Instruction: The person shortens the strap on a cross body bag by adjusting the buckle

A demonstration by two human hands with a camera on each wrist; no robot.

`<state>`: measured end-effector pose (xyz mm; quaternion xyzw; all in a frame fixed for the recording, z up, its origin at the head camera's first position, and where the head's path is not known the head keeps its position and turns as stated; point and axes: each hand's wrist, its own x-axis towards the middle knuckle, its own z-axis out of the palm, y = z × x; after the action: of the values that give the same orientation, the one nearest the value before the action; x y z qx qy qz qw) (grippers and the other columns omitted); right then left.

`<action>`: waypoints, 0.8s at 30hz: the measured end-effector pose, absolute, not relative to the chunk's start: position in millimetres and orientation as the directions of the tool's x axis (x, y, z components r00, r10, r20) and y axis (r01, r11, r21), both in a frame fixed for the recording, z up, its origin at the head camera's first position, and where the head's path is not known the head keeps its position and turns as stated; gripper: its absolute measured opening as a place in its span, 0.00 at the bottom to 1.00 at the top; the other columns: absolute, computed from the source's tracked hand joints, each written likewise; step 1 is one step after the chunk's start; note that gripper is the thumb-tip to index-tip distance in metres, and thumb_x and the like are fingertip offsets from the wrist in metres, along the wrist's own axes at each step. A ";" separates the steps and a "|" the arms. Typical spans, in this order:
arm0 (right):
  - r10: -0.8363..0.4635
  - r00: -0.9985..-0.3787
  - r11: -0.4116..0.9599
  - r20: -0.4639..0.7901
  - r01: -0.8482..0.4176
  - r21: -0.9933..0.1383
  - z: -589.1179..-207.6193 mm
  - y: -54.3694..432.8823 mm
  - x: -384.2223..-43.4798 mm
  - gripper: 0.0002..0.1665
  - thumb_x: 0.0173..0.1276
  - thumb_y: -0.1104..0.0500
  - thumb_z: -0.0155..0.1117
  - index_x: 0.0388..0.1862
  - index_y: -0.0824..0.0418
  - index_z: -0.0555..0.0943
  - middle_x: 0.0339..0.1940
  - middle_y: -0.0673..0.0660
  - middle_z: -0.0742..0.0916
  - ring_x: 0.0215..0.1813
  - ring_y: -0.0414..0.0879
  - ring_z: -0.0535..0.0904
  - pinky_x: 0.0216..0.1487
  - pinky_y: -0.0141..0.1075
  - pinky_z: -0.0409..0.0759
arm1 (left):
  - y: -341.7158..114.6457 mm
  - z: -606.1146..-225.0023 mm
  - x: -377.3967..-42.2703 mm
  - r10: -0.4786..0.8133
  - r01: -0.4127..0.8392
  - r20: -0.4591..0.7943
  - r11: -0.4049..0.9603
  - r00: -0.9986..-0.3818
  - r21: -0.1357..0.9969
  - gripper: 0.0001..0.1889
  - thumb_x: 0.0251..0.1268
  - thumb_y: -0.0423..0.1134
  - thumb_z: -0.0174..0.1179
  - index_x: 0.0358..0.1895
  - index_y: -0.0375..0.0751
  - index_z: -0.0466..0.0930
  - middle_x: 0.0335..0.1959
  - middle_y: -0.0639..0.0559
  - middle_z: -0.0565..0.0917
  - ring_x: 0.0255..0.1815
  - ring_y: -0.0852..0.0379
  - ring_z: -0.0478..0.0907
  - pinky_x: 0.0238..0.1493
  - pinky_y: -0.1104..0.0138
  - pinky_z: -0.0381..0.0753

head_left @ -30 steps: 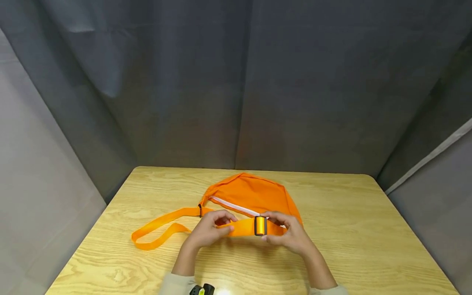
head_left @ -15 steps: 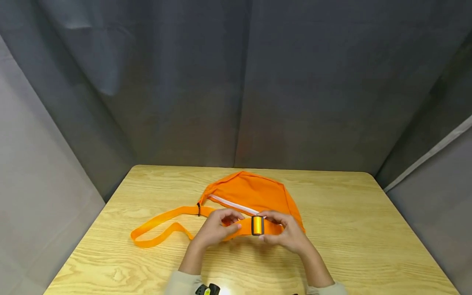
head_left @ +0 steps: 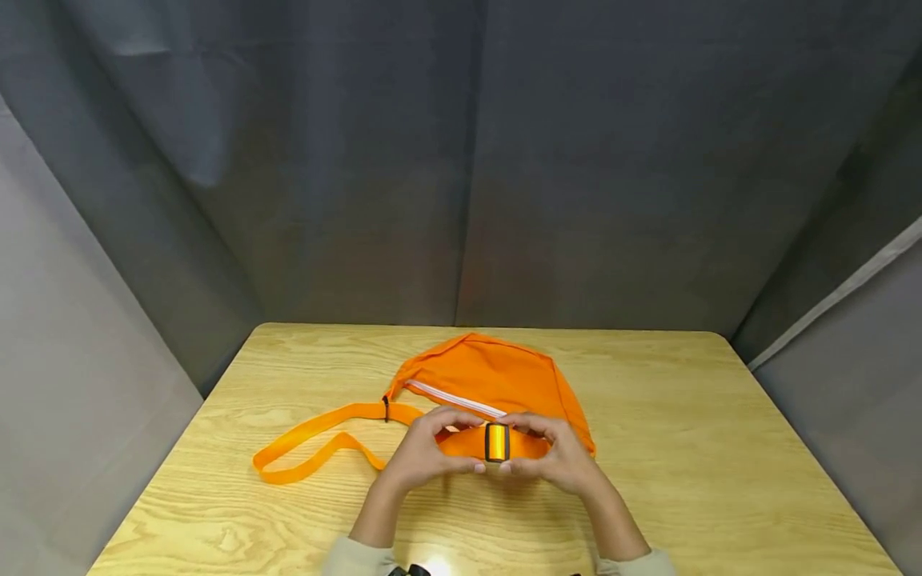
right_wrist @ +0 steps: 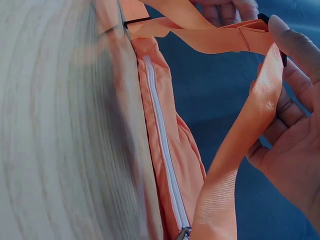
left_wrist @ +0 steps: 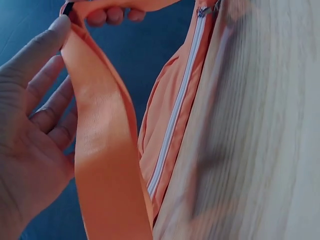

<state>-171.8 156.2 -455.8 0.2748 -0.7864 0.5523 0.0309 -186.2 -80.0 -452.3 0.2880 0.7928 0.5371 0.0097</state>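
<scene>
An orange waist bag (head_left: 483, 368) with a white zipper (head_left: 457, 398) lies on the table, its strap raised in front of it. On that strap sits a black slide buckle (head_left: 497, 443). My left hand (head_left: 418, 454) pinches the buckle's left side between thumb and fingers. From the right, my right hand (head_left: 565, 458) pinches its other side. In the left wrist view, the left thumb presses the black buckle edge (left_wrist: 67, 8) and the strap (left_wrist: 105, 145) hangs past the palm. The right wrist view has the right thumb on the buckle (right_wrist: 263, 18), other fingers behind.
The strap's loose loop (head_left: 281, 462) lies on the wooden table (head_left: 691, 448), left of the hands. A small black ring (head_left: 386, 410) joins strap and bag at the left. Dark curtains (head_left: 360, 160) stand behind the table; grey panels flank it.
My left hand has slid right along the strap, from left of the buckle up to its side. The buckle and right hand have shifted slightly left.
</scene>
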 end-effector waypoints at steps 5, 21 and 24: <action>-0.427 -0.827 0.215 0.365 -0.485 -0.848 -440.0 151.9 -164.7 0.28 0.46 0.65 0.77 0.49 0.65 0.80 0.47 0.56 0.84 0.47 0.45 0.76 0.50 0.35 0.72 | -73.7 -453.5 -185.9 0.475 0.476 0.335 0.214 -0.814 0.853 0.27 0.38 0.45 0.77 0.49 0.54 0.81 0.46 0.65 0.80 0.50 0.57 0.74 0.52 0.50 0.69; -0.457 -0.826 0.221 0.331 -0.465 -0.857 -461.7 179.9 -178.0 0.07 0.62 0.62 0.65 0.39 0.62 0.83 0.34 0.51 0.85 0.36 0.43 0.77 0.37 0.35 0.77 | -77.6 -439.1 -177.0 0.436 0.459 0.335 0.219 -0.835 0.861 0.25 0.34 0.33 0.78 0.44 0.43 0.82 0.41 0.56 0.82 0.44 0.53 0.75 0.50 0.56 0.72; -0.462 -0.821 0.196 0.335 -0.463 -0.864 -461.8 179.9 -178.3 0.03 0.63 0.65 0.64 0.35 0.62 0.83 0.31 0.52 0.85 0.32 0.40 0.75 0.30 0.34 0.77 | -76.3 -428.8 -171.1 0.452 0.492 0.366 0.201 -0.814 0.847 0.25 0.35 0.30 0.77 0.44 0.37 0.81 0.40 0.50 0.82 0.42 0.49 0.75 0.47 0.58 0.73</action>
<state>-178.3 179.9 -461.8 0.2991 -0.7733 0.5590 0.0002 -171.1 -76.3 -428.8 0.3046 0.7747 0.5538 -0.0183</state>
